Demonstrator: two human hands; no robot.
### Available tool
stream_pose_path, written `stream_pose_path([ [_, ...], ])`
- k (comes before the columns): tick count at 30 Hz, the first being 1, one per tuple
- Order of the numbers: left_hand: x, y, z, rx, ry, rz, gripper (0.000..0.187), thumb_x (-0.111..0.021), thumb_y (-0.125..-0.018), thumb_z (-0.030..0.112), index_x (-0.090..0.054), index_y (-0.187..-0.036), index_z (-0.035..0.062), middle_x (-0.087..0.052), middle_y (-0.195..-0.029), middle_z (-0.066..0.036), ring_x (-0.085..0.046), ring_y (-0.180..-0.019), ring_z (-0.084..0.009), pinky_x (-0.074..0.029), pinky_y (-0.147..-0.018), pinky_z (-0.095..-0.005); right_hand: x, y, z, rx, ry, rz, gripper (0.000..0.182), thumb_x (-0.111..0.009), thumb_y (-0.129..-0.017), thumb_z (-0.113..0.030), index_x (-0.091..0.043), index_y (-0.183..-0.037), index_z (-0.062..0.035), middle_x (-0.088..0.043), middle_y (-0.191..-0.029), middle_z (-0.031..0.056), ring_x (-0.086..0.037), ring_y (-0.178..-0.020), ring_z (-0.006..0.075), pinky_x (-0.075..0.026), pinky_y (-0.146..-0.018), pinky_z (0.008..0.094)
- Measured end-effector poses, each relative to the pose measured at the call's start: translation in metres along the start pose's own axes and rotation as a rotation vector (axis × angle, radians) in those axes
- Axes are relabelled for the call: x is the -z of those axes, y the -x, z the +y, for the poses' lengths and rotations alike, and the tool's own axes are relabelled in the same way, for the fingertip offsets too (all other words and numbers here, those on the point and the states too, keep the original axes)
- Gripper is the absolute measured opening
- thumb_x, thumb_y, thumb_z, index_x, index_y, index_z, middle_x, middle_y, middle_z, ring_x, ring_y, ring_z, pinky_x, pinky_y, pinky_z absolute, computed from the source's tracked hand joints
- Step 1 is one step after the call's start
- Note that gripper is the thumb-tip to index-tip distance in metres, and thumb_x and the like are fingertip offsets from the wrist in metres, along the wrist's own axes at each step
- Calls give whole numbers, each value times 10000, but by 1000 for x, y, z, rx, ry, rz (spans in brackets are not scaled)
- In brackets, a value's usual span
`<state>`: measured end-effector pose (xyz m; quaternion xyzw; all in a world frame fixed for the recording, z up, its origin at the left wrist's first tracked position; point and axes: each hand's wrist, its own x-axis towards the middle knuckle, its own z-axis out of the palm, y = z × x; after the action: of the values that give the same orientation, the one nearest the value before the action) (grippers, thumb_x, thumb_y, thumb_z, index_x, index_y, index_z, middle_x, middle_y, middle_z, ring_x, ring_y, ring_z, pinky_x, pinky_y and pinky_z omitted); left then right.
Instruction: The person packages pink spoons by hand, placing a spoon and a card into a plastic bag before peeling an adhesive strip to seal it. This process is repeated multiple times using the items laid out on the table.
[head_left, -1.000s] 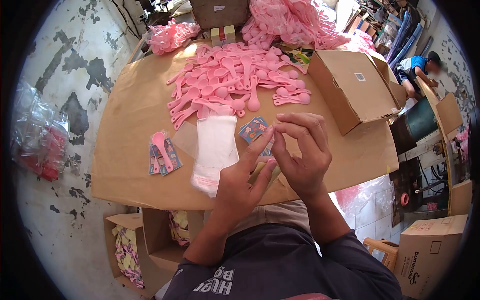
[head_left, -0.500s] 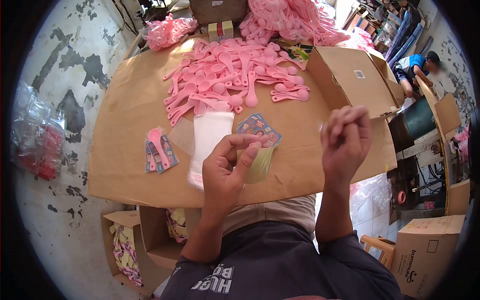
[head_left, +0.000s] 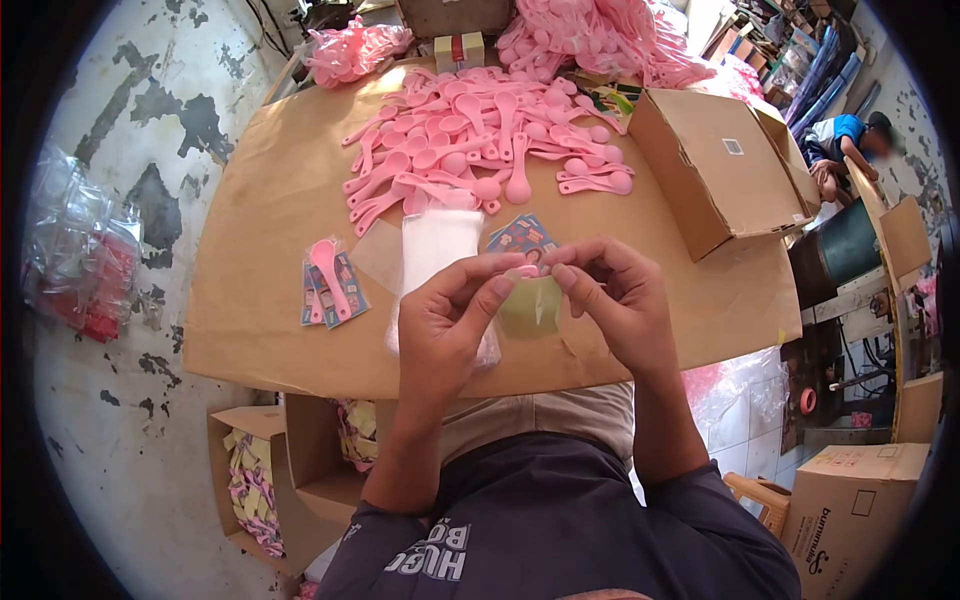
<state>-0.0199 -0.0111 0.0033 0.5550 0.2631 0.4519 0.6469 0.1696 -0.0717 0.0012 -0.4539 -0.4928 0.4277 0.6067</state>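
In front of my body both hands pinch the top edge of a small yellow-green packet [head_left: 532,310] that looks filmed in clear plastic. My left hand [head_left: 450,315] grips its left corner and my right hand [head_left: 622,305] its right corner, thumbs and fingertips closed. A bit of pink shows at the packet's top between the fingers; its full shape is hidden. Just behind lie blue printed cards [head_left: 522,234]. Left of them rests a stack of clear plastic bags [head_left: 430,250], partly covered by my left hand. Further left, a pink spoon [head_left: 327,277] lies on more printed cards [head_left: 352,300].
A large heap of pink spoons [head_left: 470,125] covers the table's [head_left: 250,220] back half. An open cardboard box [head_left: 715,165] stands at the right. Bags of pink items [head_left: 610,40] are piled behind. Below left are boxes of packed pieces [head_left: 255,490]. A person [head_left: 840,145] sits far right.
My right hand has come down and left from its raised place and now pinches the packet beside my left hand. The whole view has shifted slightly.
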Motion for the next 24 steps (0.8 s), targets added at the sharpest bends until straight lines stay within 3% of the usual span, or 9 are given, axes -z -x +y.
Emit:
stream_pose_path([
  [6,-2,7,-1,-36,-23,24,183,-651,-1003,50,-694,-1155,-44,-766,-1050,-143,-719,-928,-128,-561,-818,-259,-1,5,4,36,-36,47,140,-655,-1012,-86,-706,-1117,-8,-706,-943,-2,-617,-829,32,-477,-689,204],
  [10,2,12,2,-75,-106,26,124,-640,-998,18,-701,-1093,-31,-766,-1029,-140,-720,-920,-122,-555,-820,-261,6,6,7,87,-149,-29,100,-623,-1007,-38,-708,-1056,-16,-683,-927,-5,-587,-785,28,-455,-670,204],
  [12,9,14,-4,-225,-205,-79,124,-601,-984,-28,-711,-1040,-40,-766,-979,-115,-676,-852,-72,-525,-731,-220,6,7,11,104,-174,-31,106,-604,-1004,-15,-707,-1029,-18,-675,-924,-4,-579,-775,28,-446,-662,202],
  [15,9,15,-13,-348,-270,-86,100,-614,-950,-32,-706,-985,-48,-754,-915,-102,-679,-829,-82,-524,-728,-226,5,8,16,168,-227,-11,113,-584,-994,-3,-696,-987,-16,-663,-924,3,-551,-747,29,-431,-649,198],
  [19,6,23,-5,-351,-246,-92,82,-640,-912,-40,-702,-963,-56,-750,-894,-109,-696,-843,-98,-537,-746,-236,6,11,13,134,-182,-53,80,-602,-985,-26,-679,-966,-13,-647,-920,0,-494,-713,18,-413,-633,191],
  [22,3,28,-4,-311,-323,-38,72,-683,-902,-42,-699,-971,-56,-758,-954,-137,-719,-905,-115,-559,-796,-252,-3,15,7,139,-73,-29,38,-659,-964,-21,-651,-1001,-15,-634,-938,0,-478,-712,7,-399,-618,177],
  [24,-4,30,1,-169,-140,61,152,-735,-888,-31,-707,-1034,-62,-754,-1067,-193,-729,-970,-141,-581,-844,-276,-11,17,5,134,-3,-16,108,-695,-950,-14,-634,-1039,-21,-627,-950,0,-478,-718,2,-392,-611,167],
])
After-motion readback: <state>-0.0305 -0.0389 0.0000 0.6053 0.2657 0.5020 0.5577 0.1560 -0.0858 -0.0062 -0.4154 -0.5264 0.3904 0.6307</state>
